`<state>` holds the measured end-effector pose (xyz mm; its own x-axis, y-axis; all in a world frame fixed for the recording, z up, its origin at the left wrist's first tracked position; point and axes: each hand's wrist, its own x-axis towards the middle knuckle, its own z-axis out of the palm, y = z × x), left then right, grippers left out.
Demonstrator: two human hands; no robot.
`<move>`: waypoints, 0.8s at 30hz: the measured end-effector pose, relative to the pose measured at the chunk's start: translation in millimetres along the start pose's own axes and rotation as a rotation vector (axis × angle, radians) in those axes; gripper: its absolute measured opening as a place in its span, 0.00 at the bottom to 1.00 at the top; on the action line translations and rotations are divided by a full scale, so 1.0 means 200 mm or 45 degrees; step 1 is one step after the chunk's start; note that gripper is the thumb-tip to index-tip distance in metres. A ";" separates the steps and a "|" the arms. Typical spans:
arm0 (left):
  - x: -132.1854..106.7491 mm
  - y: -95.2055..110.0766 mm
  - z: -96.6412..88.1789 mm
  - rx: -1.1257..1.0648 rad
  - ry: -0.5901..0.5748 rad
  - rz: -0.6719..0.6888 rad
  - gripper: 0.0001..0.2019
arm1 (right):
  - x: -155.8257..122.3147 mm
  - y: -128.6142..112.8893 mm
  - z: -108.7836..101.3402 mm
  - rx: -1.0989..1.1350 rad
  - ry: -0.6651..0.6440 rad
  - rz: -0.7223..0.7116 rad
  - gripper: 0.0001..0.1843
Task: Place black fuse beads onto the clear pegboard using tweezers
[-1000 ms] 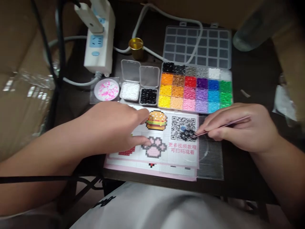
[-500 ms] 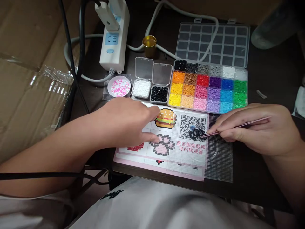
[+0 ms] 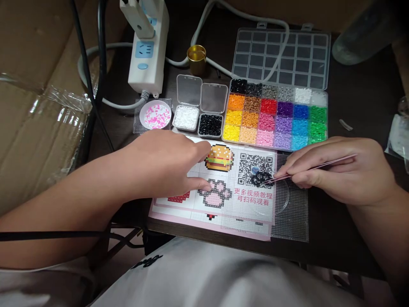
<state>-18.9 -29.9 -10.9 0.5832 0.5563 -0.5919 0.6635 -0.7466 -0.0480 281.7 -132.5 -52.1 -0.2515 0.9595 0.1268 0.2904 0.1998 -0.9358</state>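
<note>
My right hand (image 3: 338,168) pinches pink tweezers (image 3: 315,167), their tips in a small heap of loose black beads (image 3: 260,179). The beads seem to lie in a clear round dish, its faint rim (image 3: 287,198) showing over the QR code corner of a printed pattern sheet (image 3: 194,217). Whether the tips hold a bead is too small to tell. My left hand (image 3: 172,164) rests on the sheet, thumb and index finger apart and nothing between them. Near its fingers are a printed burger (image 3: 219,157) and a pink paw (image 3: 214,194). Clear pegboard (image 3: 295,221) lies at the sheet's right side.
Behind the sheet stand a compartment box of coloured beads (image 3: 275,123), a box of white beads (image 3: 185,118), one of black beads (image 3: 210,125) and a dish of pink and white beads (image 3: 155,115). Further back are a power strip (image 3: 148,64), a cable and a gold cup (image 3: 196,59).
The whole view has shifted slightly, so everything sits a little further left. Both hands keep nearly the same pose, and the tweezer tips stay at the black beads.
</note>
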 end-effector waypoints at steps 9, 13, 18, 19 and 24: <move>-0.01 0.00 0.00 -0.052 0.012 -0.004 0.32 | 0.00 0.00 0.00 -0.016 -0.005 0.003 0.08; -0.01 -0.01 0.00 -0.062 -0.006 -0.009 0.34 | 0.01 -0.01 0.00 0.000 -0.010 0.000 0.07; -0.01 -0.01 0.00 -0.064 0.015 0.000 0.36 | 0.01 -0.01 0.00 0.010 -0.002 -0.011 0.05; -0.01 -0.01 0.00 -0.047 0.011 0.002 0.36 | 0.01 -0.01 0.00 0.006 -0.001 -0.004 0.05; -0.01 -0.01 0.00 -0.026 0.002 0.015 0.35 | 0.00 0.00 0.00 -0.002 0.004 -0.006 0.07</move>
<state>-21.1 -29.4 -9.5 0.5921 0.5481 -0.5908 0.6659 -0.7457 -0.0245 281.0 -132.4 -51.8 -0.2501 0.9592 0.1322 0.2908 0.2046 -0.9346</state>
